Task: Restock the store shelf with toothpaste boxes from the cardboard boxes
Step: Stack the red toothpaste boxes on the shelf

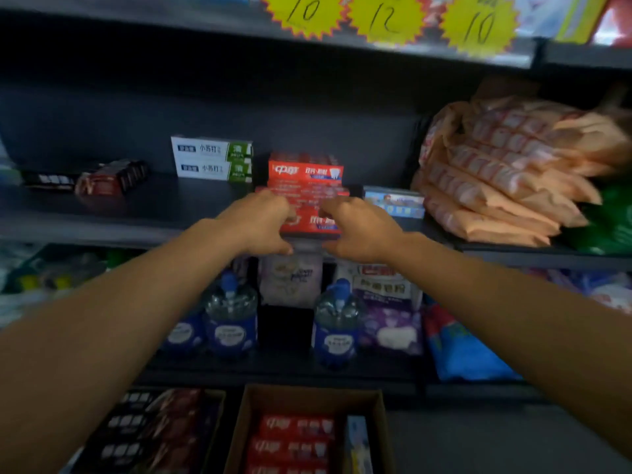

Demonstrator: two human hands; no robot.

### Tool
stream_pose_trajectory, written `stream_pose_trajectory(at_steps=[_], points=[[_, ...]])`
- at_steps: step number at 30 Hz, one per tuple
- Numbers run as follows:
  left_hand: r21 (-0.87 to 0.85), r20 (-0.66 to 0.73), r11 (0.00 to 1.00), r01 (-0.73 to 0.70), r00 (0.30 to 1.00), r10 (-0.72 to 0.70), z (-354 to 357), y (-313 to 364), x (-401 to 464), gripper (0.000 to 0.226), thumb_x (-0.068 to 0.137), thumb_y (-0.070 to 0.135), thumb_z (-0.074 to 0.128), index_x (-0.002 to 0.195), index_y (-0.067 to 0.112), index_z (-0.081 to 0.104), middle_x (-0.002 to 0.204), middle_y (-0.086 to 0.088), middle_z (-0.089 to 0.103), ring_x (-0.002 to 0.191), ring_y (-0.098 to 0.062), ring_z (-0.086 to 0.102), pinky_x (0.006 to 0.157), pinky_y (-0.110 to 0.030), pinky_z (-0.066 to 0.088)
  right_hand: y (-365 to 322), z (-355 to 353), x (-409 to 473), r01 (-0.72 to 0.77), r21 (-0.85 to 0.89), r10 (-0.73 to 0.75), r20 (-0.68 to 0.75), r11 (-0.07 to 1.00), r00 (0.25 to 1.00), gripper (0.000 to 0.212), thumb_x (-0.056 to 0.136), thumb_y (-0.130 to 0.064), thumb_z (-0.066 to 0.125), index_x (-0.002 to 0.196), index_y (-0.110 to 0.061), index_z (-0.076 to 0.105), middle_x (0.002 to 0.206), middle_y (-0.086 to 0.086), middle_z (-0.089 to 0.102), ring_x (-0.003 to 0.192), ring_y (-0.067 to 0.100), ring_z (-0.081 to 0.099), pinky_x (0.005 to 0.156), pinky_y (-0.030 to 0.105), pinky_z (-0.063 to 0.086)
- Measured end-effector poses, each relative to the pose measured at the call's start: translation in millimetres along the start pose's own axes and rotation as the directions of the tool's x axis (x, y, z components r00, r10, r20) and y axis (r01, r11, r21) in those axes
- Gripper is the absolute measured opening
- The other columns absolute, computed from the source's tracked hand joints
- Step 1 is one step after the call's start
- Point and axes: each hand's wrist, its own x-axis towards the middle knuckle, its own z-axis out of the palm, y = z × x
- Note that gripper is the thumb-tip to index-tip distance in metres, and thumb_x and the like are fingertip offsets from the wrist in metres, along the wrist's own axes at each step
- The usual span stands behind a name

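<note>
Red toothpaste boxes [306, 172] stand stacked in the middle of the dark shelf [136, 213]. At the shelf's front edge my left hand [263, 222] and my right hand [355, 230] grip the front red box [319, 222] from either side, fingers curled over its top and thumbs under it. Below, an open cardboard box [307, 398] holds more red toothpaste boxes [294, 439]. To its left a second cardboard box [215, 405] holds dark toothpaste boxes [150, 436].
White-and-green toothpaste boxes [212, 159] stand left of the red stack, dark ones [109, 177] further left, a blue box [393, 201] to the right. Peach packets [506, 172] pile up at the right. Blue bottles [231, 319] fill the shelf below. Yellow price tags [386, 15] hang above.
</note>
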Motion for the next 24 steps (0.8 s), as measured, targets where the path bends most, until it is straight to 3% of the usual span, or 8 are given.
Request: stream_pose_trajectory(at_steps=[4,9,14,18,24], points=[[-0.015,0.093,1.000,-0.004,0.996,0.006,45,15,-32,0.025,0.072,0.033,0.076,0.082,0.014,0.064,0.084,-0.005,0.064,0.081,-0.025,0.059,0.070,-0.037,0.052,-13,42,-46,0.014,0.048,-0.018,0.084,0.999,0.996,0.046,0.078,-0.031,0.067,0.119,-0.017,0.052,0.122,0.008,0.056,0.108,0.029,0.055,0.081,0.038,0.049],[-0.027,0.279,1.000,-0.016,0.960,0.023,136,27,-57,0.056,0.074,0.043,0.075,0.121,0.016,0.061,0.118,-0.005,0.061,0.109,-0.025,0.057,0.088,-0.042,0.051,-26,129,-100,-0.006,0.139,-0.031,0.263,0.990,0.964,0.043,0.080,-0.028,0.065,0.118,-0.012,0.053,0.119,0.009,0.057,0.107,0.028,0.056,0.079,0.039,0.051],[-0.130,0.451,0.991,0.025,0.892,0.037,225,28,-73,0.020,0.077,0.036,0.068,0.091,0.023,0.063,0.100,-0.001,0.061,0.094,-0.021,0.060,0.077,-0.040,0.053,-32,223,-134,-0.032,0.219,-0.065,0.421,0.975,0.905,0.042,0.085,-0.034,0.062,0.121,-0.016,0.050,0.115,0.007,0.054,0.105,0.026,0.055,0.079,0.040,0.050],[-0.173,0.540,0.981,0.084,0.842,0.023,286,16,-80,0.023,0.081,0.030,0.066,0.102,0.023,0.065,0.110,-0.001,0.062,0.099,-0.020,0.061,0.081,-0.036,0.052,-32,294,-149,-0.105,0.268,-0.057,0.535,0.958,0.843,0.059,0.084,-0.038,0.064,0.136,-0.023,0.042,0.130,0.004,0.052,0.115,0.023,0.051,0.092,0.040,0.048],[-0.177,0.624,0.974,0.142,0.781,0.000,357,2,-90,0.030,0.083,0.029,0.064,0.111,0.019,0.062,0.119,-0.004,0.060,0.107,-0.022,0.059,0.087,-0.033,0.050,-37,370,-174,-0.191,0.268,-0.044,0.678,0.944,0.734,0.063,0.087,-0.037,0.062,0.143,-0.026,0.034,0.145,0.003,0.041,0.128,0.023,0.044,0.105,0.041,0.038]])
